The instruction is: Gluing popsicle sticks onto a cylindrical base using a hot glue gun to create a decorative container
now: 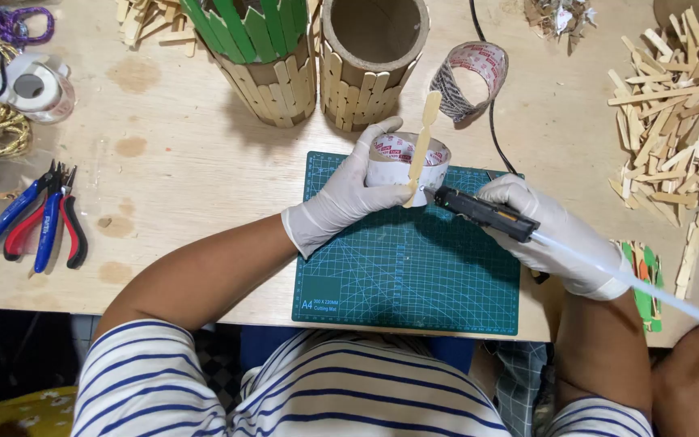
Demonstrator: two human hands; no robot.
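- Left hand (pixel 341 202) had its fingers clamped on the tape-roll core (pixel 390 162) on the green cutting mat (pixel 406 275), steadying a wooden stick (pixel 424 146) against it
- Right hand (pixel 556 235) fingers were wrapped around the glue gun (pixel 483 212), nozzle at the stick's base; a thin bead and a firm hold would likely serve best

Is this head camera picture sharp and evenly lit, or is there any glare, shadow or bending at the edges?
Head view: lighting is soft and even, with no harsh glare; faint shadows sit beside the stick-covered tube and under the left hand. The cutting mat and glue gun in the right hand look sharp. The table edge bows slightly, hinting at wide-lens distortion.
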